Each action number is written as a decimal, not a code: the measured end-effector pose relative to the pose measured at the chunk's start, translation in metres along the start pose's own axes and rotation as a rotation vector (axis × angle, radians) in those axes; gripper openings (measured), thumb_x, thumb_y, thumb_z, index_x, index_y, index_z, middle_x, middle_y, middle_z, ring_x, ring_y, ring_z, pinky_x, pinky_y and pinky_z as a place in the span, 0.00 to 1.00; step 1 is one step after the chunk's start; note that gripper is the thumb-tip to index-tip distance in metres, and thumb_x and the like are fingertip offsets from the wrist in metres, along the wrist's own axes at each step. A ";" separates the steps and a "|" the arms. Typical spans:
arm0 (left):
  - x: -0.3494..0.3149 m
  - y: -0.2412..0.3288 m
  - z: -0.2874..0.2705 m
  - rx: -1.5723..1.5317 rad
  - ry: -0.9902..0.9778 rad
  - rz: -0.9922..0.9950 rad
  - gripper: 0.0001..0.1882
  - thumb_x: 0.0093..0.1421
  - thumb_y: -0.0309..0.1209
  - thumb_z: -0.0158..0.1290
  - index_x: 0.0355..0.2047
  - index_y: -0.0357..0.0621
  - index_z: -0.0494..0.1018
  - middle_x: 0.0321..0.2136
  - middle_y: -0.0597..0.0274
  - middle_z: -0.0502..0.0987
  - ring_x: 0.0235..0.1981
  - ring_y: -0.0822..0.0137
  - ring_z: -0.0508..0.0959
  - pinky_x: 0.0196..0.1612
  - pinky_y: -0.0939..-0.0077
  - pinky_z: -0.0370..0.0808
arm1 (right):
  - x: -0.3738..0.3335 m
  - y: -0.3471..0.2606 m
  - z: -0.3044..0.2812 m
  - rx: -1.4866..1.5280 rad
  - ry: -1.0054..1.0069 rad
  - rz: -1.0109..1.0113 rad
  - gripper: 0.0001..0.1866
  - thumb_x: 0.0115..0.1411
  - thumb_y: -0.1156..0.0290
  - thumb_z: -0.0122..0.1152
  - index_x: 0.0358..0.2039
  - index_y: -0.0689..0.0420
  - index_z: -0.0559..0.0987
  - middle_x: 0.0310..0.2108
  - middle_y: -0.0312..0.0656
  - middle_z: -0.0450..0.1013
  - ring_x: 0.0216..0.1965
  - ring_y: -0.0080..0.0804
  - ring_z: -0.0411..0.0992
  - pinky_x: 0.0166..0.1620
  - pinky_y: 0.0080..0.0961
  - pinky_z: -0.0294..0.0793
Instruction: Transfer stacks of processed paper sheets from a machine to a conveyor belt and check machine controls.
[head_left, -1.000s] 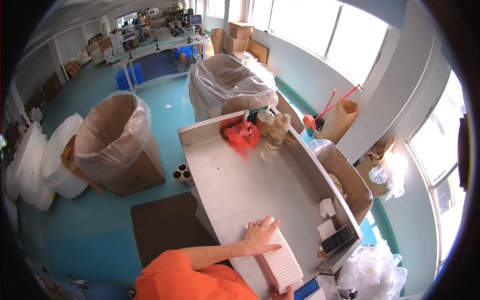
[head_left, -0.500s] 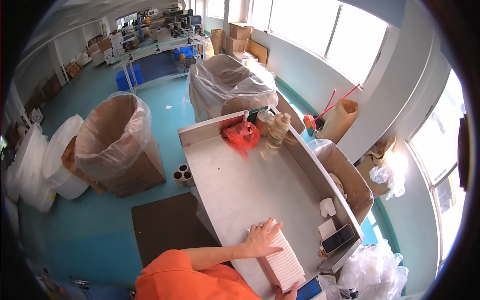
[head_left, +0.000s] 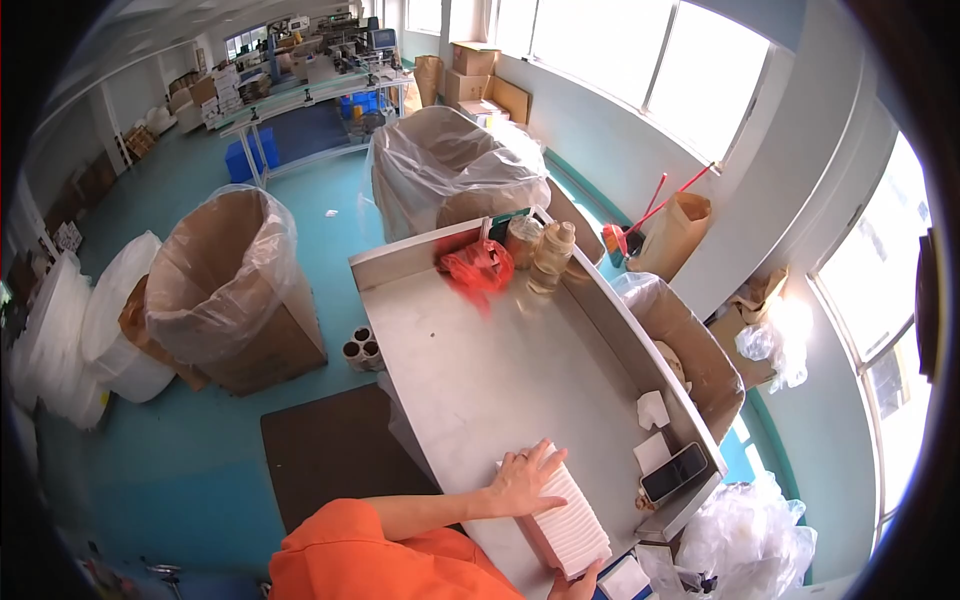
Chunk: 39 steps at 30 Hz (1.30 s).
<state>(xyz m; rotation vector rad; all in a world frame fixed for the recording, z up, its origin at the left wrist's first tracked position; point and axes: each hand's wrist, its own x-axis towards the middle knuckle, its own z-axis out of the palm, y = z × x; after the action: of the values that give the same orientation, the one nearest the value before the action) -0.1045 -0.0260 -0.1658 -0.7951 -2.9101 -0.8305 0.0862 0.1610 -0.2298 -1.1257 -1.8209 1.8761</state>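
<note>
A long stack of thin white pieces (head_left: 572,524), ribbed along its top, lies on the near end of the metal table (head_left: 480,375). My left hand (head_left: 525,482) rests across its far part, fingers spread over the top and side. At the stack's near end is my right hand (head_left: 575,583), with thumb and fingers around the end; much of it is cut off by the lower picture edge. Beside the right hand, a small white block (head_left: 626,578) sits on something blue.
A phone (head_left: 675,473) and white scraps (head_left: 653,411) lie by the table's right wall. A red plastic bag (head_left: 478,268) and a clear bottle (head_left: 553,255) are at its far end. Lined cartons (head_left: 235,280) stand left and beyond; crumpled clear plastic (head_left: 750,535) lies at lower right.
A white block now shows on the blue thing beside my right hand, where plain blue was visible before. Both hands stay at the stack; the view has shifted slightly.
</note>
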 end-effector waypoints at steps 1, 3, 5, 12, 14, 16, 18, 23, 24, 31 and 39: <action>0.001 -0.002 -0.003 0.004 -0.011 -0.018 0.47 0.54 0.63 0.54 0.65 0.47 0.57 0.60 0.37 0.59 0.52 0.44 0.71 0.53 0.51 0.66 | -0.007 -0.004 -0.001 -0.070 -0.024 -0.024 0.27 0.54 0.71 0.65 0.54 0.66 0.72 0.47 0.60 0.72 0.43 0.49 0.71 0.46 0.35 0.72; 0.002 -0.005 -0.005 0.008 -0.019 -0.039 0.47 0.54 0.63 0.53 0.65 0.47 0.57 0.59 0.37 0.60 0.52 0.44 0.71 0.53 0.51 0.66 | -0.008 0.012 -0.012 -0.270 -0.051 -0.124 0.23 0.53 0.75 0.63 0.50 0.65 0.74 0.47 0.60 0.72 0.44 0.58 0.71 0.46 0.39 0.73; 0.000 -0.007 -0.004 -0.017 0.002 -0.019 0.46 0.54 0.63 0.53 0.65 0.48 0.57 0.59 0.36 0.60 0.52 0.44 0.71 0.52 0.52 0.67 | -0.014 0.002 -0.022 -0.293 -0.124 -0.180 0.21 0.54 0.76 0.61 0.49 0.65 0.75 0.47 0.60 0.72 0.44 0.58 0.71 0.46 0.40 0.73; -0.013 0.005 -0.004 -0.059 -0.119 0.034 0.46 0.55 0.63 0.52 0.65 0.47 0.57 0.59 0.35 0.61 0.54 0.42 0.71 0.53 0.52 0.68 | -0.003 0.017 -0.051 0.378 0.109 0.251 0.15 0.64 0.71 0.55 0.50 0.62 0.76 0.54 0.51 0.71 0.51 0.45 0.72 0.50 0.33 0.72; -0.012 0.008 0.002 -0.119 -0.065 0.050 0.47 0.55 0.63 0.52 0.65 0.46 0.56 0.59 0.35 0.61 0.54 0.40 0.70 0.55 0.49 0.67 | -0.014 -0.014 -0.017 0.763 -0.067 0.232 0.30 0.68 0.49 0.48 0.60 0.59 0.66 0.57 0.42 0.69 0.55 0.38 0.70 0.53 0.37 0.72; -0.012 0.003 -0.002 -0.133 -0.051 0.028 0.47 0.54 0.62 0.53 0.65 0.44 0.57 0.59 0.34 0.60 0.55 0.40 0.70 0.56 0.49 0.67 | -0.021 -0.035 0.025 0.194 0.179 0.048 0.24 0.69 0.57 0.50 0.53 0.66 0.70 0.46 0.44 0.74 0.46 0.28 0.71 0.49 0.25 0.70; -0.008 0.003 -0.008 -0.120 -0.043 0.040 0.47 0.52 0.59 0.58 0.64 0.43 0.58 0.59 0.34 0.60 0.55 0.39 0.68 0.54 0.48 0.67 | -0.023 -0.050 0.041 0.057 0.169 -0.079 0.20 0.70 0.56 0.48 0.41 0.64 0.74 0.34 0.37 0.74 0.37 0.20 0.67 0.43 0.21 0.68; 0.001 0.002 -0.014 -0.038 -0.049 0.039 0.48 0.52 0.56 0.60 0.64 0.42 0.57 0.61 0.33 0.58 0.57 0.38 0.66 0.53 0.48 0.67 | -0.007 -0.035 0.021 0.728 -0.011 0.416 0.22 0.67 0.59 0.52 0.55 0.60 0.71 0.49 0.38 0.74 0.50 0.32 0.71 0.53 0.34 0.69; -0.001 0.001 -0.014 -0.053 -0.065 0.059 0.48 0.52 0.56 0.60 0.65 0.42 0.56 0.61 0.33 0.57 0.57 0.38 0.66 0.53 0.48 0.67 | -0.016 -0.039 0.018 0.644 0.003 0.446 0.21 0.67 0.60 0.53 0.55 0.59 0.71 0.48 0.38 0.74 0.49 0.32 0.72 0.51 0.33 0.70; 0.002 0.014 -0.014 -0.178 -0.193 0.067 0.48 0.53 0.54 0.61 0.66 0.42 0.53 0.62 0.33 0.55 0.58 0.37 0.64 0.58 0.48 0.63 | -0.018 -0.031 -0.001 0.691 0.331 0.323 0.21 0.67 0.56 0.54 0.52 0.59 0.70 0.44 0.40 0.73 0.39 0.28 0.74 0.41 0.23 0.76; -0.003 0.022 -0.012 -0.089 -0.168 0.091 0.49 0.53 0.54 0.61 0.67 0.44 0.53 0.63 0.33 0.52 0.60 0.37 0.61 0.59 0.49 0.61 | -0.024 -0.043 0.029 0.783 0.102 0.326 0.18 0.68 0.59 0.53 0.50 0.59 0.74 0.40 0.36 0.76 0.40 0.23 0.72 0.46 0.22 0.71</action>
<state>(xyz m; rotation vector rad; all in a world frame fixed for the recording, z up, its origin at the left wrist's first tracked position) -0.0926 -0.0169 -0.1451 -1.0445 -2.9691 -0.9346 0.0689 0.1303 -0.1846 -1.2023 -0.7211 2.3283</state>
